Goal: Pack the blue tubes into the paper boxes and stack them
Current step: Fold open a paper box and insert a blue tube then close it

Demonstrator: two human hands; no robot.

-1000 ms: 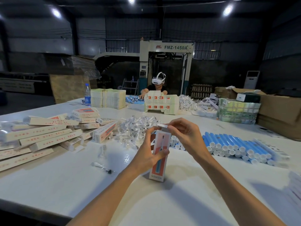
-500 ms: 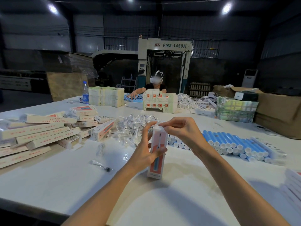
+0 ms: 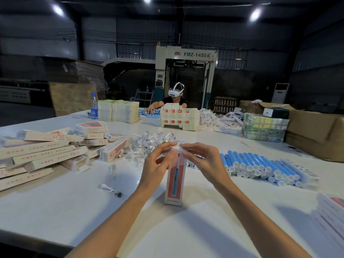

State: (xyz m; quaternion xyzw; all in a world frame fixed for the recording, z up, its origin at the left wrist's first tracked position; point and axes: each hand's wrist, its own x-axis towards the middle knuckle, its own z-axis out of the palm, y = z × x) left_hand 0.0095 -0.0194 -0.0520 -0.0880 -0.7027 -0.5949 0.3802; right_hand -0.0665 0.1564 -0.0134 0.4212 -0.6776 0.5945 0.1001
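A tall paper box [image 3: 174, 183], white and red with a blue tube pictured on its front, stands upright on the white table [image 3: 74, 211]. My left hand [image 3: 155, 166] grips its upper left side. My right hand [image 3: 203, 161] pinches the top flap of the box. A row of blue tubes [image 3: 260, 167] with white caps lies on the table to the right. Packed boxes [image 3: 46, 151] lie in a loose pile on the left.
A heap of small clear plastic packets [image 3: 149, 144] sits behind the box. One small packet [image 3: 110, 189] lies loose at front left. Flat box blanks [image 3: 333, 211] are at the right edge. A person in a headset [image 3: 176, 94] works across the table. Cardboard cartons [image 3: 316, 131] stand far right.
The box went from tilted in my hands to standing upright on the table. My fingers came together at its top and the flap went down.
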